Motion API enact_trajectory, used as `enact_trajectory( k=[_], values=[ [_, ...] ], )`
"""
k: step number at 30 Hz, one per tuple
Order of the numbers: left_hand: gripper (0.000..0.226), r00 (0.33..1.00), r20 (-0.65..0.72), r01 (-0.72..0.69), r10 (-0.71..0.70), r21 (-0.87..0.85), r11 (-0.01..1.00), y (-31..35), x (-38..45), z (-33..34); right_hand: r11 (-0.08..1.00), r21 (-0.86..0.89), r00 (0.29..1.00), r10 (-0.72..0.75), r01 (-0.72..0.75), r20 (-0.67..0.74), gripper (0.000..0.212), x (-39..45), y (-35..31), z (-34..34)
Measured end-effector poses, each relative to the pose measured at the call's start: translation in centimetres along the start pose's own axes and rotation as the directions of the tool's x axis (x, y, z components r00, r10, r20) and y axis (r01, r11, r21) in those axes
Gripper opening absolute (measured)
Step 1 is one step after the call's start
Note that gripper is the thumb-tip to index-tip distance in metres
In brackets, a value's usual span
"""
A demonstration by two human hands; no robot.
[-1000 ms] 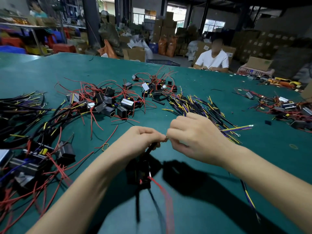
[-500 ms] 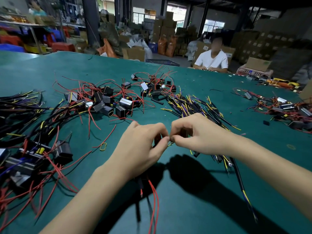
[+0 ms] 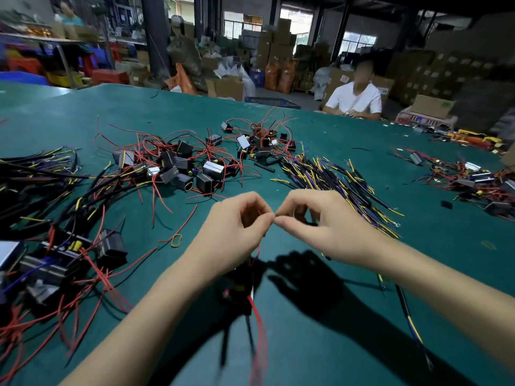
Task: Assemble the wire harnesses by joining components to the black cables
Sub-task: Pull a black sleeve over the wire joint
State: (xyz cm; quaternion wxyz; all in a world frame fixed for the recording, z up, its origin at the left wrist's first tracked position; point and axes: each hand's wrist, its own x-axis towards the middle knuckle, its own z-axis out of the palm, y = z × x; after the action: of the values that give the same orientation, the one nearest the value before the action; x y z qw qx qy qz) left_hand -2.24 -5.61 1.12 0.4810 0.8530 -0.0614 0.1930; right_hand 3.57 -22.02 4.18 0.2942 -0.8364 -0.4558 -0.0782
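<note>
The left hand (image 3: 237, 227) and right hand (image 3: 317, 224) are brought together above the green table (image 3: 334, 140), thumb and forefinger tips touching at the centre. A fine wire end is pinched in each, it seems, though the join itself is too small to make out. A black component (image 3: 238, 288) with red wires (image 3: 260, 338) is hung below the left hand; a black cable (image 3: 412, 324) is trailed from under the right. Both are judged light and limp, the wire ends thin and easily bent, so they are best gripped close to the tips. Spare cables (image 3: 334, 176) are heaped just beyond the right hand.
</note>
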Motion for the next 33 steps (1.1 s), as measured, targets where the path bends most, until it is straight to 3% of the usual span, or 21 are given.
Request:
enact_trajectory(
  k=[3, 6, 8, 10, 13, 17, 19, 21, 23, 24, 26, 27, 29, 33],
  values=[
    [0.011, 0.990, -0.072, -0.110, 0.121, 0.143, 0.984, 0.1, -0.3, 0.1, 0.984, 0.135, 0.993, 0.114, -0.115, 0.009, 0.012, 0.3, 0.1, -0.4],
    [0.010, 0.983, -0.074, -0.147, 0.166, 0.215, 0.965, 0.2, -0.5, 0.2, 0.985, 0.121, 0.993, 0.119, -0.121, 0.025, 0.011, 0.3, 0.0, -0.5],
    [0.010, 0.984, -0.074, -0.139, 0.163, 0.257, 0.956, 0.1, -0.5, 0.3, 0.999, -0.010, 0.998, 0.053, -0.053, 0.026, 0.010, 0.1, -0.1, -0.6],
    [0.010, 0.986, -0.075, -0.124, 0.151, 0.282, 0.951, 0.2, -0.6, 0.4, 0.966, -0.250, 0.997, -0.042, 0.058, 0.070, 0.010, -0.1, -0.1, -0.5],
    [0.014, 0.992, -0.050, -0.095, 0.116, 0.307, 0.947, 0.2, -0.6, 0.6, 0.788, -0.577, 0.975, -0.202, 0.217, 0.092, 0.009, -0.2, -0.5, 0.1],
    [0.017, 0.989, 0.030, 0.146, -0.148, 0.068, 0.987, 0.3, 0.0, 0.2, 0.468, -0.812, 0.871, -0.482, 0.347, 0.094, 0.019, -0.1, -0.8, 1.3],
    [0.017, 0.935, 0.128, 0.348, -0.332, -0.136, 0.928, 0.4, 0.4, -0.2, 0.400, -0.839, 0.800, -0.595, 0.370, 0.069, 0.026, 0.0, -0.8, 1.6],
    [0.019, 0.867, 0.231, 0.494, -0.442, -0.275, 0.825, 0.2, 0.5, -0.5, 0.397, -0.840, 0.778, -0.627, 0.369, 0.045, 0.026, 0.0, -0.4, 1.6],
    [0.018, 0.869, 0.235, 0.493, -0.436, -0.314, 0.812, -0.1, 0.5, -0.4, 0.528, -0.781, 0.844, -0.537, 0.333, -0.002, 0.022, -0.1, 0.2, 1.7],
    [0.018, 0.898, 0.196, 0.439, -0.395, -0.315, 0.842, -0.1, 0.5, -0.3, 0.682, -0.679, 0.908, -0.415, 0.271, -0.054, 0.017, -0.1, 0.2, 1.7],
    [0.016, 0.956, 0.102, 0.295, -0.276, -0.306, 0.905, 0.1, 0.3, 0.0, 0.950, -0.312, 0.986, -0.070, 0.019, -0.151, 0.010, -0.2, 0.0, 1.4],
    [0.013, 0.971, 0.068, 0.238, -0.229, -0.300, 0.924, 0.2, 0.3, 0.1, 0.987, -0.110, 0.985, 0.097, -0.113, -0.139, 0.010, -0.1, -0.1, 1.2],
    [0.010, 0.985, 0.042, 0.175, -0.170, -0.284, 0.943, 0.2, 0.3, 0.1, 0.940, 0.187, 0.953, 0.299, -0.286, -0.047, 0.010, 0.1, -0.1, 0.8],
    [0.010, 0.987, 0.070, 0.161, -0.146, -0.306, 0.938, 0.1, 0.4, -0.3, 0.804, 0.467, 0.923, 0.379, -0.367, 0.071, 0.017, 0.0, -0.3, 0.1]
  ],
)
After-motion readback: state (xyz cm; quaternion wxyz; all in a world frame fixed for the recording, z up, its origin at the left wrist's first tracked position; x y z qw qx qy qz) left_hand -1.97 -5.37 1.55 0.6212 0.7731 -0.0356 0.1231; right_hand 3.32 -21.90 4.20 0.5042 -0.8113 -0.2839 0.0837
